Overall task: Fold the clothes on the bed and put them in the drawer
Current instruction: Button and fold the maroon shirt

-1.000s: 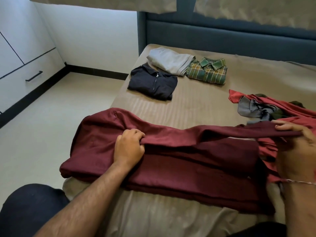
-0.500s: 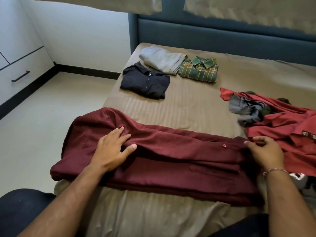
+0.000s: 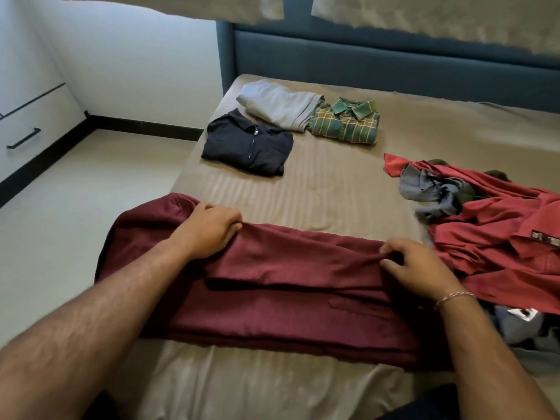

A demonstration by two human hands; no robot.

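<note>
1. Maroon shirt [image 3: 272,298] is lying crosswise on the near part of the bed [image 3: 318,189], already narrowed into a long strip. My left hand [image 3: 209,230] has its fingers curled over the far edge of the strip, bunching the cloth. My right hand [image 3: 415,268] pinches that same edge near the other end, thumb and fingers closed on a small ridge of fabric.

2. Looks to me like the move here is pulling that far edge toward me for another lengthwise fold. Best bet: lift both ends together so the edge stays straight, otherwise it'll twist in the middle.

3. The left end of the shirt hangs over the side of the bed a bit, so I'd tuck it in before pressing flat.

4. Three folded pieces sit near the headboard [image 3: 394,62]: dark zip top [image 3: 247,147], grey garment [image 3: 278,104], green plaid shirt [image 3: 345,122]. Grey and plaid are touching.

5. Unfolded heap to my right, red shirt [image 3: 500,225] with a grey-blue piece [image 3: 433,189] on it, right beside my hand. Gotta avoid dragging it in.

6. Drawer [image 3: 27,128] is off to the left across the floor, closed. Nothing's in it yet as far as I can judge.
</note>
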